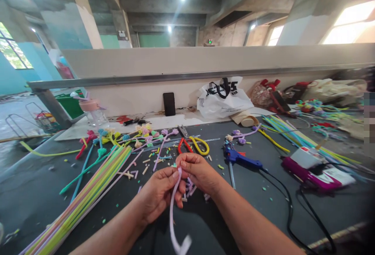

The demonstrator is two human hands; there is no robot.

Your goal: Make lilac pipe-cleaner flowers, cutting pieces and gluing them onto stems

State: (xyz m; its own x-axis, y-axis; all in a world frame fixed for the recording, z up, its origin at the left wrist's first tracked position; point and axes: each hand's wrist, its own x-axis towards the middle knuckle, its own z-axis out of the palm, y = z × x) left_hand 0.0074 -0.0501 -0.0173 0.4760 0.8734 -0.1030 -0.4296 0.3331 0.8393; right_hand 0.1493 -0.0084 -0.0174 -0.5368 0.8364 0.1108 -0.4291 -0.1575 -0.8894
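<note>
A pale purple pipe cleaner (173,212) hangs down from between my two hands, its lower end bent and blurred. My left hand (161,192) pinches its upper part between thumb and fingers. Right beside it, my right hand (196,171) grips the same top end, where a bit of mint green shows at the fingertips. Just beyond the hands lie scissors (200,145) with red and yellow handles. Short cut purple pieces (190,189) are scattered under the hands. To the right rests a blue glue gun (243,159).
A bundle of long coloured pipe cleaners (88,198) lies at left, with finished pipe-cleaner flowers (146,134) behind. A black phone (169,104) leans on the back panel near a white plastic bag (222,98). A purple box (310,175) and black cables (288,204) occupy the right.
</note>
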